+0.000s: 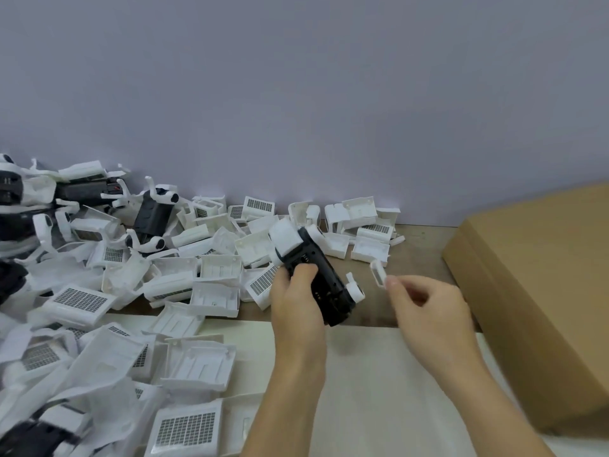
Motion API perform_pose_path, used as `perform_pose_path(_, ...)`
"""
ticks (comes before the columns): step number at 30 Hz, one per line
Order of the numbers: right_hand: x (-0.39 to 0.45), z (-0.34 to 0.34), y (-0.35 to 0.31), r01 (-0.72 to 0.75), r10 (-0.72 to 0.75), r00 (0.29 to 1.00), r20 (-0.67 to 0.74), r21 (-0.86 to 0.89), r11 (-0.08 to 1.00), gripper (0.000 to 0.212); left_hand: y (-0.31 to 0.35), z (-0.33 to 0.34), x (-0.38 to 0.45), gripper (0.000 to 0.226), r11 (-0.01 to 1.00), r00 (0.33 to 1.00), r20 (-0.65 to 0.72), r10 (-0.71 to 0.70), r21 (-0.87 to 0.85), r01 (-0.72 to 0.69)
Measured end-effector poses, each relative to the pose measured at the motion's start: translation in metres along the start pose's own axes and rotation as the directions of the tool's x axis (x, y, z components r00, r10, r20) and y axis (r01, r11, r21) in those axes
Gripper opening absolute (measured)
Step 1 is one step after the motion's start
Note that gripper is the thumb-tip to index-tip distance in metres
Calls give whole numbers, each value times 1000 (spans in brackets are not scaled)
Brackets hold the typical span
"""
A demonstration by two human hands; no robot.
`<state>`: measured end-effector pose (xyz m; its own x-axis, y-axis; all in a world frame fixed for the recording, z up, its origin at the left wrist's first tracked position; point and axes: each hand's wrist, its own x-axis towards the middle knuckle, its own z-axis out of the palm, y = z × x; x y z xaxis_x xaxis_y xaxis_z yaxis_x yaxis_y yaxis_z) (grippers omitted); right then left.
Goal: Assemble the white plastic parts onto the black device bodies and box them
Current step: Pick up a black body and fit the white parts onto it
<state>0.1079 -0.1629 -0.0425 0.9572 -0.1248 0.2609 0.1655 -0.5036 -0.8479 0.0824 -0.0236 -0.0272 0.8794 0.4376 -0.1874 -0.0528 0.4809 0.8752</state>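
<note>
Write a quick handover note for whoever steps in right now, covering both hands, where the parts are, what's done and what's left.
Left hand grips a black plastic device body above the table; a white plastic cover is already on its far end, and another white piece sits at its near end.
Right hand pinches a small white plastic clip just beside that body, not yet fitted.
Loose white plastic shells lie piled to the left, with more black bodies among them.
The brown cardboard box stands closed at the right.
Left: fit the clip, box this unit, then the remaining bodies.
</note>
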Motion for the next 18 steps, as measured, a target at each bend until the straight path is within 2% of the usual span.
perform_pose_path(3, -6, -10, 5, -43, 56, 996, -64, 198, 979, 43, -1, 2, -2, 19, 993, 998, 13, 61, 101, -62)
perform_pose_path(6, -5, -14, 7, -147, 195, 974, -116, 335, 931, 49, -3, 2, -3, 21, 978, 991, 54, 125, 162, -132)
perform_pose_path(9, 2, -17, 4, -169, 234, 969, -73, 493, 853, 51, -4, 2, -4, 19, 972, 989, 93, 115, 193, -131)
perform_pose_path(13, 1, -16, -7, -129, 76, 991, 109, 639, 759, 45, -9, 5, -7, 18, 958, 985, 165, 45, 273, -90)
perform_pose_path(16, -5, -9, -14, -10, -101, 981, 168, 560, 829, 41, -13, 9, -8, 19, 943, 962, 273, 19, 314, -108)
perform_pose_path(18, -8, -5, -18, 119, -198, 973, 118, 480, 869, 39, -13, 11, -11, 31, 942, 942, 335, -3, 318, -110)
